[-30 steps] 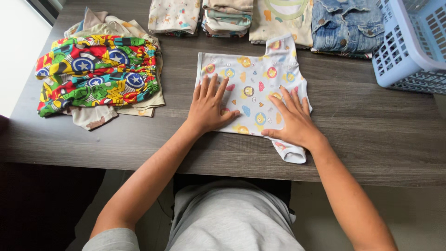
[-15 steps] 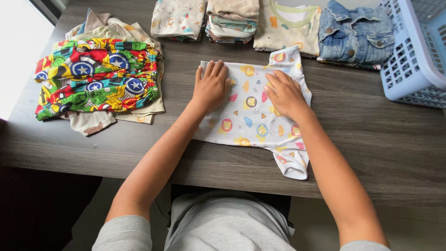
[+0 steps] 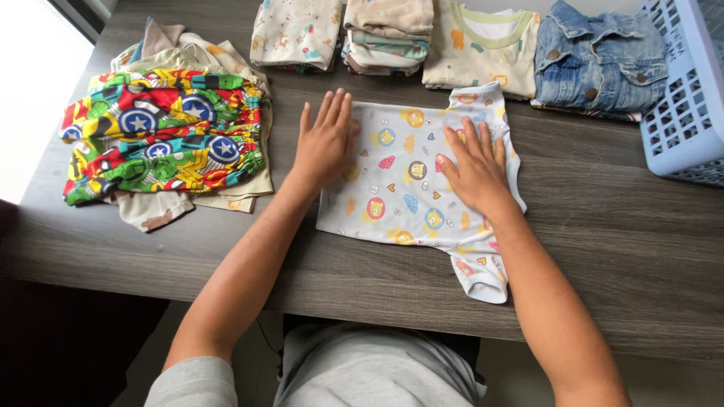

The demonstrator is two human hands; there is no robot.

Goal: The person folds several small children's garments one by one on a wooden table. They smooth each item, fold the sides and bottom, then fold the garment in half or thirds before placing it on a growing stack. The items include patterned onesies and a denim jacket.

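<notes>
Both hands lie flat, palms down, all fingers extended. The left hand point(image 3: 324, 143) has its 4 fingers close together, pointing toward 12 o'clock, the thumb tucked along the right side. The right hand point(image 3: 475, 167) has its fingers spread slightly, pointing toward 11 o'clock. The bare left forearm runs from 7 o'clock, the bare right forearm from 5 o'clock; grey sleeves cover the upper arms.

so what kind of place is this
Probably a home laundry-folding spot: a dark wooden table with folded children's clothes along the back, a blue laundry basket, and a printed baby top spread flat.
</notes>
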